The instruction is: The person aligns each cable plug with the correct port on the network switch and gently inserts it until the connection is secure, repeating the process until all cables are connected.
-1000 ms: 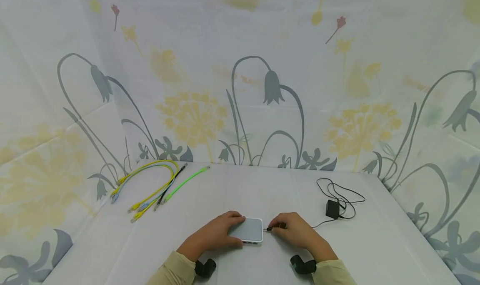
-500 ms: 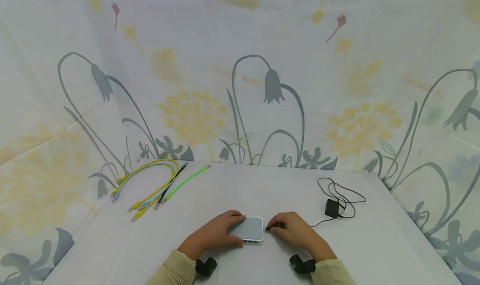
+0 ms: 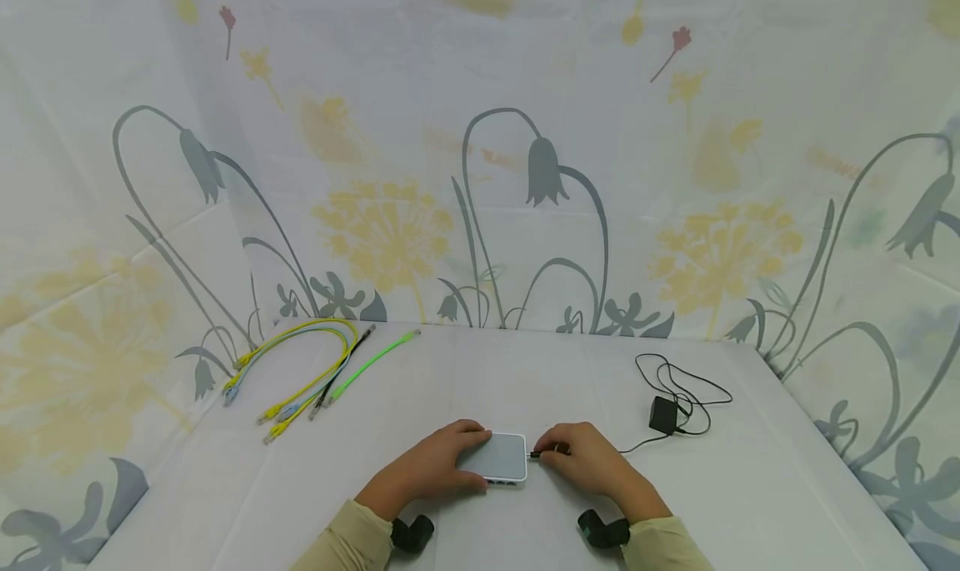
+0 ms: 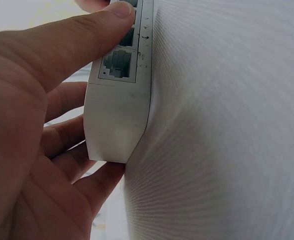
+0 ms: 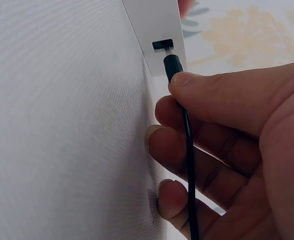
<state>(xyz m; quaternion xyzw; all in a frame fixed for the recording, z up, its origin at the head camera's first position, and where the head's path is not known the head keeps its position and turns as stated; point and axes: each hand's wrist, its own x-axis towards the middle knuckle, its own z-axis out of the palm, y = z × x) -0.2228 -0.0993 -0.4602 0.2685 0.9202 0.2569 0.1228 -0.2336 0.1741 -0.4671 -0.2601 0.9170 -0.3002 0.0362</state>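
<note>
A small white network switch (image 3: pixel 506 456) with a grey top lies on the table, its row of Ethernet ports (image 4: pixel 118 64) facing the person. My left hand (image 3: pixel 429 473) grips it from the left, thumb over the port side and fingers along the far side. My right hand (image 3: pixel 591 464) pinches a black power plug (image 5: pixel 172 64) between thumb and forefinger, just right of the switch. In the right wrist view, the plug's metal tip meets the dark power socket (image 5: pixel 158 45), its barrel still outside. How deep the tip sits, I cannot tell.
A black power adapter (image 3: pixel 663 415) with its coiled cord (image 3: pixel 705 381) rests at the right, its lead running to my right hand. At the back left lie several yellow, blue-grey and black network cables (image 3: pixel 330 369), beside a green one (image 3: pixel 371 366). Patterned cloth (image 3: pixel 495 221) stands behind the table.
The plug in my right hand has come slightly left, closer to the switch. My left hand keeps its grip on the switch, which stays in place.
</note>
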